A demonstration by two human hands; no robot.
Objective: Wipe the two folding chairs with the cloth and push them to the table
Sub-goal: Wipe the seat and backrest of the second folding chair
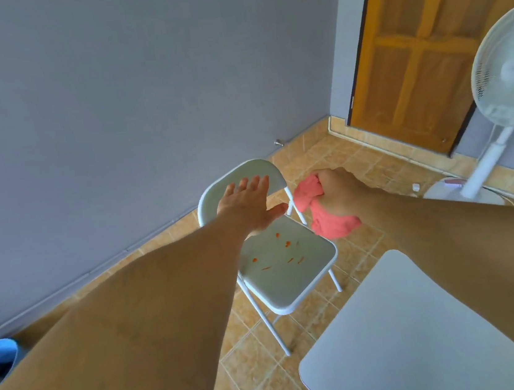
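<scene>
One white folding chair (pixel 291 278) bears orange specks (pixel 287 244); left hand (pixel 247 205) spread, right hand (pixel 339 191) clutches bunched pink cloth (pixel 327 223).

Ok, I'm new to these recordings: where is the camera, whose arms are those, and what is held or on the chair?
No machine here: a person works with bare hands. The single picture comes from a wide-angle camera worn on their head, looking forward and down, so the arms look long. The left hand is open, fingers spread, in front of the backrest of a white folding chair; whether it touches, I cannot tell. The right hand grips a bunched pink cloth by the seat, where small orange specks lie. A table corner shows at lower right; a fan and a wooden door stand behind.
</scene>
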